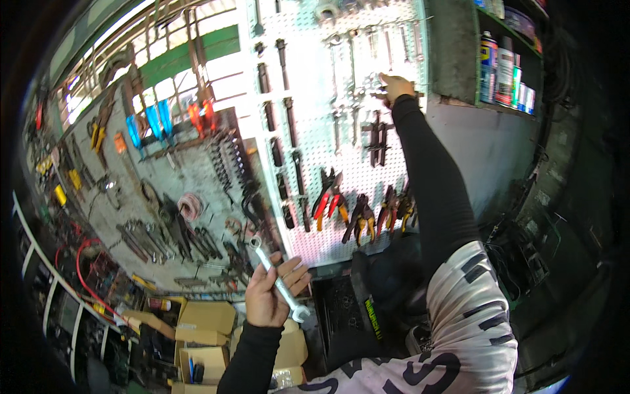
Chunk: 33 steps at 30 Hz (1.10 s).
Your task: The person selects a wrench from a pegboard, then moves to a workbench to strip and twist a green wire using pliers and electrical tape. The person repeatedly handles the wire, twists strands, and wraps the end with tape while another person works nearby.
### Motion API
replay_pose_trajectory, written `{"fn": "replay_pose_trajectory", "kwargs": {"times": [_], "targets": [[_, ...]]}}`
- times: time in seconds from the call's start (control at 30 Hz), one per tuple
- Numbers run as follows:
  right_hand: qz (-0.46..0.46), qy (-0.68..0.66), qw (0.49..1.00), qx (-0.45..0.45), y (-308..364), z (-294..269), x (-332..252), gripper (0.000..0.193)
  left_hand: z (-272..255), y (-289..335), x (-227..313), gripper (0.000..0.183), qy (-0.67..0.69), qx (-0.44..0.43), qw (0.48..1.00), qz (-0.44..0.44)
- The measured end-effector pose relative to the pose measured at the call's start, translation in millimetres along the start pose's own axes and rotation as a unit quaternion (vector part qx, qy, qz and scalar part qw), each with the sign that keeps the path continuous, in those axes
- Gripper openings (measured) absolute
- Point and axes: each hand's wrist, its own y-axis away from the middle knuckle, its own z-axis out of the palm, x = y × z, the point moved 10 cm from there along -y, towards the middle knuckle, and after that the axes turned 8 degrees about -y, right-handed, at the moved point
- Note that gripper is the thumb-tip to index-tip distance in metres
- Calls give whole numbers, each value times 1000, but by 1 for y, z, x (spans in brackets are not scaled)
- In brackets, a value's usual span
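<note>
In my left hand (268, 295) I hold a silver combination wrench (281, 284), its ring end up and its open jaw down past the palm. My thumb presses on the shank while the other fingers lie loosely behind it. My right hand (398, 87) reaches up to the white pegboard (308, 246), among wrenches hanging near its upper right. Those fingers look drawn together at a hook, but glare hides what is between them. Below that hand hang dark tools (378, 141). Sockets and extension bars (290, 121) run down the board's left side.
Pliers with red and orange handles (331, 200) hang along the pegboard's bottom. A grey tool panel (170, 180) with wrenches and screwdrivers stands left. Spray cans (504, 72) fill a shelf at upper right. Open cardboard boxes (207, 318) sit low on the left, beside a black tray (338, 305).
</note>
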Motion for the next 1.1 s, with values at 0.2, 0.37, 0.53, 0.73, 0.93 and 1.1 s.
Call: {"fn": "replay_pose_trajectory", "kwargs": {"times": [0.2, 0.37, 0.53, 0.73, 0.93, 1.1], "targets": [[31, 34, 998, -34, 1, 3, 8, 19, 35, -6, 5, 31, 45, -100, 994, -8], [-226, 370, 894, 111, 24, -23, -59, 40, 60, -12, -4, 31, 43, -137, 989, -32], [-212, 62, 948, -231, 209, 28, 23, 17, 45, -4, 22, 29, -92, -47, 992, 73], [202, -41, 880, -428, 393, 11, 96, 24, 109, -29, 18, 21, -221, -151, 943, 197], [100, 51, 949, -296, 313, 7, 56, 19, 107, -54, -5, 60, -325, -142, 925, 138], [-93, 75, 971, -208, 173, 50, -4, 23, -2, -13, -78, 51, -305, -155, 935, -97]]}}
